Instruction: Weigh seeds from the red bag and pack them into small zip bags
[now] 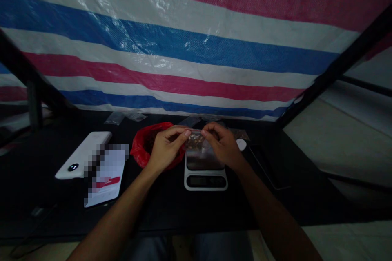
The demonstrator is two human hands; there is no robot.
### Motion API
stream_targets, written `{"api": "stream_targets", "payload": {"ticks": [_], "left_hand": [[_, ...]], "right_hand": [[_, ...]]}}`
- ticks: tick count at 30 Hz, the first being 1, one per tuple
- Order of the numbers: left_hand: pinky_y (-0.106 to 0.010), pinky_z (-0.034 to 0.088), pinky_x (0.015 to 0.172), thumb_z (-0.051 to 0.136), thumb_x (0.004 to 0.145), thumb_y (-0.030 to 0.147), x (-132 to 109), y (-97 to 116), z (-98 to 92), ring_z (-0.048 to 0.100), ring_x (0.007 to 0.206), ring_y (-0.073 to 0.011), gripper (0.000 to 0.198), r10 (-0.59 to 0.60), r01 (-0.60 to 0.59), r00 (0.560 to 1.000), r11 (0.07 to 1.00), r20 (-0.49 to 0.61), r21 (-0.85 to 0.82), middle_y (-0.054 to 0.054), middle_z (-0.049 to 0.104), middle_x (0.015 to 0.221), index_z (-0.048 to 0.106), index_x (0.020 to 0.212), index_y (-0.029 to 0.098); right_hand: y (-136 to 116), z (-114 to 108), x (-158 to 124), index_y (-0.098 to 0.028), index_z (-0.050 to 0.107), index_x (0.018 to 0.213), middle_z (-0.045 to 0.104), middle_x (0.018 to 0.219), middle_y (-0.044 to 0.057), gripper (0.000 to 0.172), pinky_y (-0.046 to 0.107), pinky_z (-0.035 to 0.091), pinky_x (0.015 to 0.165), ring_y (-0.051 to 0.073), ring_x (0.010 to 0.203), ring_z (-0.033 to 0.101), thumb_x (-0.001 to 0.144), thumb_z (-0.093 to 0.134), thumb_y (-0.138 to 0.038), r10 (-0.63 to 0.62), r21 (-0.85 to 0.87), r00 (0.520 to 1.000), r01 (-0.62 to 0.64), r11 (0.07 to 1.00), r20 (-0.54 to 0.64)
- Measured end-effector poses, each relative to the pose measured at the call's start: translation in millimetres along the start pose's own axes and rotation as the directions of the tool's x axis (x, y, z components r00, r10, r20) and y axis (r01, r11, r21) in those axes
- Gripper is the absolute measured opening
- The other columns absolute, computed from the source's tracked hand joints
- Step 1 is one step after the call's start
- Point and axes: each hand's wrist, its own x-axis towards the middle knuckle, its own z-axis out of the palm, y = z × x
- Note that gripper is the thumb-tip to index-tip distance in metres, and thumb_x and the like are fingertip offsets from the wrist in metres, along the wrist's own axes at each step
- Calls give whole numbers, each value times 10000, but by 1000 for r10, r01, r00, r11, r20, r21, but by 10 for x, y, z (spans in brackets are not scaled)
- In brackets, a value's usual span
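A small clear zip bag (pixel 194 142) with brownish bits inside hangs over the back of a white kitchen scale (pixel 206 187). My left hand (pixel 167 147) pinches the bag's top edge at its left corner. At the right corner my right hand (pixel 223 143) pinches the same edge, thumb and fingers closed. Part of the scale's dark plate shows below the bag. Left of the scale, partly behind my left hand, an open red plastic bag (pixel 141 147) holds dark brown contents that are hard to make out.
Clear little bags (pixel 115 118) lie along the back of the black table (pixel 165 216). To the left are a white power bank (pixel 84 155) and a pale flat item (pixel 107 183), partly blurred out. A white round object (pixel 241 144) and a dark flat device (pixel 269 167) lie right. Striped sheeting (pixel 183 49) rises behind.
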Motion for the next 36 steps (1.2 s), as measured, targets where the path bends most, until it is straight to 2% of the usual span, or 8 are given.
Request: {"api": "stream_targets", "payload": {"ticks": [4,8,17,24,32,36], "left_hand": [[-255,535,732,784,814,373,4,20,-20,679,761,-162,220,-2,2,1000,1000,-29,-2,-49,750,840,771,825,154],[-243,515,716,725,869,350,-20,37,-8,651,785,-151,202,78,-77,997,996,-26,47,-46,711,875,734,817,155],[-268,519,768,732,866,315,-32,48,-11,664,825,-163,159,105,-106,994,994,28,21,-52,723,886,750,833,160],[-275,514,782,736,845,283,-25,104,-10,670,816,-170,126,95,-100,993,993,71,61,-50,733,849,746,814,162],[-255,511,721,749,839,351,21,164,-137,656,791,-165,190,31,-30,999,999,-14,25,-44,715,868,746,807,164],[-287,532,794,729,845,387,62,224,-219,693,888,-206,224,11,-14,998,999,58,45,-69,760,955,783,847,170]], "right_hand": [[-18,35,-10,-196,647,864,650,842,9,132,270,435,697,148,776,584,935,593,-294,-13,8,1000,13,1000,17],[-55,91,-17,-192,637,866,636,849,14,128,276,433,716,150,787,576,948,583,-273,-93,-19,995,94,995,35],[-134,155,-25,-190,627,840,628,827,7,90,274,433,708,142,764,571,920,588,-197,-184,-47,983,184,982,8],[-120,228,-24,-199,601,837,631,833,12,101,281,447,732,151,788,588,929,560,-199,-175,-93,984,173,981,-17],[-159,95,-2,-195,628,876,650,876,20,136,289,457,765,156,818,603,971,551,-257,-105,-93,992,111,990,63],[-122,77,10,-192,661,853,680,841,10,123,280,469,736,145,771,605,931,603,-267,-62,-77,998,64,995,32]]}}
